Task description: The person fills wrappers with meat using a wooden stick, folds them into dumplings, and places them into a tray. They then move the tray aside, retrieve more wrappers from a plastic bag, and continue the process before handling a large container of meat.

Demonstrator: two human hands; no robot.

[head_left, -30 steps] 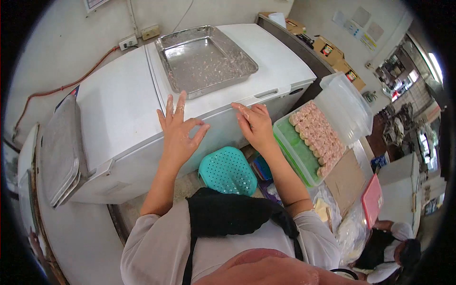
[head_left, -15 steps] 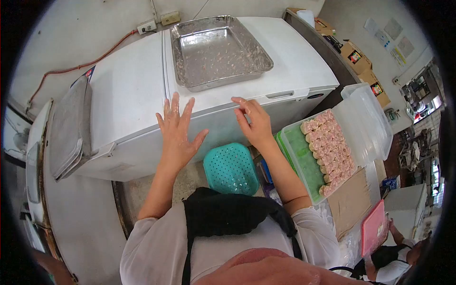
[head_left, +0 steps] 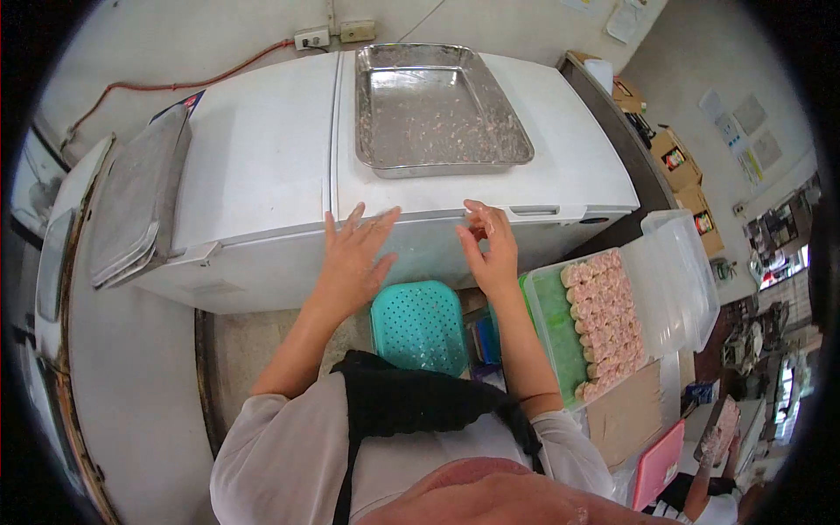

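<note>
My left hand (head_left: 354,255) hovers before the front edge of the white chest freezer (head_left: 262,166), palm down with fingers spread. Beside it, my right hand (head_left: 492,249) has its fingers partly curled and the thumb apart, with nothing in it. Bits of residue cling to the fingers of both hands. On the freezer lid rests a metal tray (head_left: 437,118), smeared with pale scraps. To the right of my right hand is a clear plastic container (head_left: 560,350) holding rows of pinkish filled dumplings (head_left: 604,324), with part of its green bottom showing.
Below my hands stands a teal perforated plastic stool or basket (head_left: 418,328). Stacked metal trays (head_left: 140,201) lean at the left. A clear lid (head_left: 674,280), cardboard (head_left: 626,411) and a pink lid (head_left: 658,464) lie at right. Another person's arm (head_left: 700,486) holds a tray of food.
My view has shifted, so the freezer and tray appear lower and further right. Both hands remain empty, with my left fingers less upright. The other person now holds up a tray.
</note>
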